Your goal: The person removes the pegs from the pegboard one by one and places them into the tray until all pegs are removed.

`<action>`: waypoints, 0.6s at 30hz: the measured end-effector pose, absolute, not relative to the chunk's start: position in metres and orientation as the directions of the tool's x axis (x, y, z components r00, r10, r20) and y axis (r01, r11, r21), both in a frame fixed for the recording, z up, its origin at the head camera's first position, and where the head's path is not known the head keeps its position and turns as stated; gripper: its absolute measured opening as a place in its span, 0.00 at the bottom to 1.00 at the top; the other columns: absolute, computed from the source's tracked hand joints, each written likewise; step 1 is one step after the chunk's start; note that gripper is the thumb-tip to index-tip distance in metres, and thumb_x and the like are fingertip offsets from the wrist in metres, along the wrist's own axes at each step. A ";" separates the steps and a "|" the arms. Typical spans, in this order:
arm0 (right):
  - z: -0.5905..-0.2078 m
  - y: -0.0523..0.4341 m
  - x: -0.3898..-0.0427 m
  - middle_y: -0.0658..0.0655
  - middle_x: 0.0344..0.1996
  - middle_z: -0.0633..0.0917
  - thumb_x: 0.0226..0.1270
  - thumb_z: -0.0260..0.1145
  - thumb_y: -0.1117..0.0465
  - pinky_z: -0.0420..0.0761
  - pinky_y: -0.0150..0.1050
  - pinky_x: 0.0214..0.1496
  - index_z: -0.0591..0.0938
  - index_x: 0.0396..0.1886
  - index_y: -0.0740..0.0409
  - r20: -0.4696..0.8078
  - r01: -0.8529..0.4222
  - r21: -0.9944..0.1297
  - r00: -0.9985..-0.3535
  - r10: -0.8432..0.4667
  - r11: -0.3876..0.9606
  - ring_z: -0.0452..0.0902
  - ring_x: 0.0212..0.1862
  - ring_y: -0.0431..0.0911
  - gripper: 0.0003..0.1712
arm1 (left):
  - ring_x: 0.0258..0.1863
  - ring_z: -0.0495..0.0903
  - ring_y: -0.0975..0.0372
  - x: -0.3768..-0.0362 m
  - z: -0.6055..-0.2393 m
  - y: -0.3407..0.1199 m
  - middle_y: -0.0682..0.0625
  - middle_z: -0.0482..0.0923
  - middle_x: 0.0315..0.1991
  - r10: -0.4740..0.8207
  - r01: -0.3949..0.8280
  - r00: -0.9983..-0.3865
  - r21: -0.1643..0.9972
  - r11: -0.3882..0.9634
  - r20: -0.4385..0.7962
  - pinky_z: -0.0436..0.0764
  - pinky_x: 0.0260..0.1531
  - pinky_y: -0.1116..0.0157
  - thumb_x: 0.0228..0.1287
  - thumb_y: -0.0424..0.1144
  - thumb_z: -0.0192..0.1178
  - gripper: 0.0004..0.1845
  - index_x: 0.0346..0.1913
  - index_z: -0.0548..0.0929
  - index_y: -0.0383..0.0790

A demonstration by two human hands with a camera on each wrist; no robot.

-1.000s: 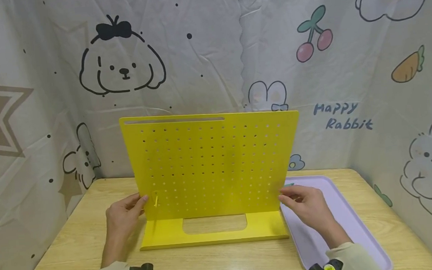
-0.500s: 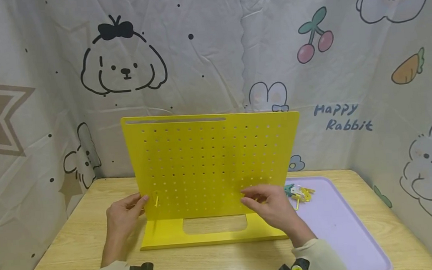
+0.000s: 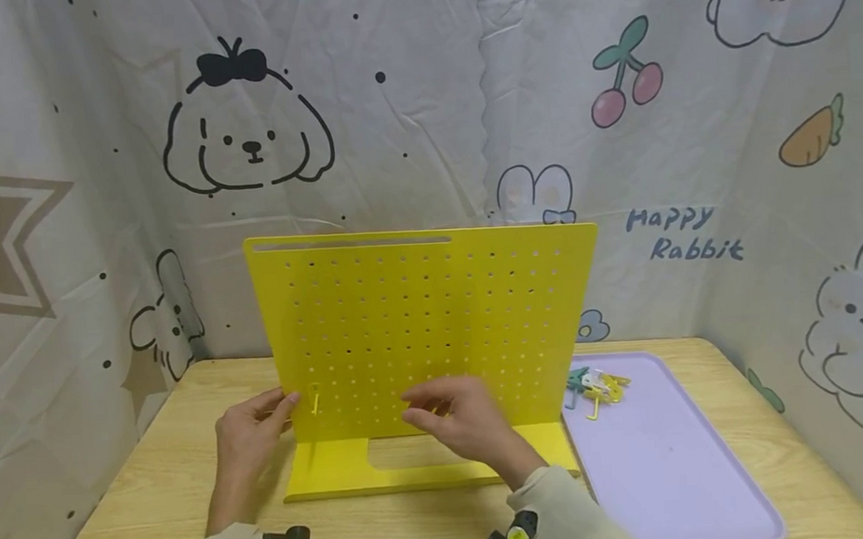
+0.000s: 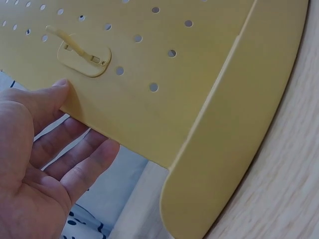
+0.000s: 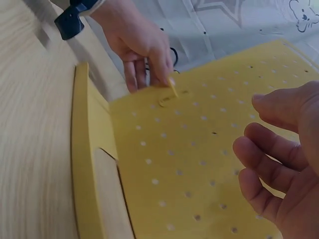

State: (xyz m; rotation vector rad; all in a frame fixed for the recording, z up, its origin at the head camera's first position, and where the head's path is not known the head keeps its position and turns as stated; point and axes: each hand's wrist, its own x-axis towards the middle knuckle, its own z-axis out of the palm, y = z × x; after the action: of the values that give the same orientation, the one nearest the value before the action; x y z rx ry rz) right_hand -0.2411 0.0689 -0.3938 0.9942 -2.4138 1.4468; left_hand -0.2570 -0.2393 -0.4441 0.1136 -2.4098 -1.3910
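A yellow pegboard [image 3: 434, 307] with rows of small holes stands upright on its yellow base [image 3: 328, 469]. My left hand [image 3: 248, 437] holds its left edge low down. In the left wrist view the thumb lies on the front face and the fingers [image 4: 82, 172] reach round the edge. One yellow hook [image 4: 84, 54] sits on the board close to that thumb, low near the left edge. My right hand [image 3: 465, 422] is in front of the board's lower middle. Its loosely bent fingers [image 5: 269, 194] hold nothing in the right wrist view, with a gap between them and the thumb.
A lilac tray [image 3: 670, 461] lies right of the board. Near its far left corner sit several yellow hooks [image 3: 603, 388], with teal ones [image 3: 576, 379] beside them. A patterned cloth [image 3: 419, 95] hangs behind the wooden table [image 3: 390, 531].
My right hand has moved left from the board's right edge to in front of its lower middle, uncovering the hooks in the tray. My left hand stays at the left edge.
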 end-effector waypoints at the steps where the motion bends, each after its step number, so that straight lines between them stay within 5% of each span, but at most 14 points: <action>1: -0.395 0.065 -0.242 0.50 0.39 0.88 0.69 0.70 0.61 0.84 0.38 0.38 0.89 0.47 0.57 0.441 -0.606 -0.733 -0.770 -0.461 0.310 0.82 0.38 0.40 0.10 | 0.36 0.88 0.51 -0.257 -0.444 -0.239 0.36 0.85 0.46 -0.243 0.105 -0.934 0.850 0.516 0.262 0.86 0.32 0.69 0.70 0.47 0.65 0.22 0.55 0.85 0.32; 18: -0.410 -0.002 -0.256 0.46 0.35 0.87 0.69 0.70 0.60 0.82 0.30 0.37 0.88 0.47 0.62 0.355 -0.540 -0.788 -0.791 -0.498 0.296 0.80 0.34 0.34 0.12 | 0.36 0.88 0.51 -0.257 -0.444 -0.240 0.36 0.85 0.47 -0.234 0.098 -0.939 0.849 0.519 0.251 0.86 0.33 0.67 0.69 0.51 0.64 0.25 0.57 0.84 0.33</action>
State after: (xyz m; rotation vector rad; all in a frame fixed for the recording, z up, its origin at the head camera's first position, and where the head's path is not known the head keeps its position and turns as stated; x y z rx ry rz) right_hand -0.2560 -0.0022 -0.4104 0.9991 -2.4943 1.5449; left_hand -0.2567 -0.2398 -0.4442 0.1133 -2.4291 -1.3892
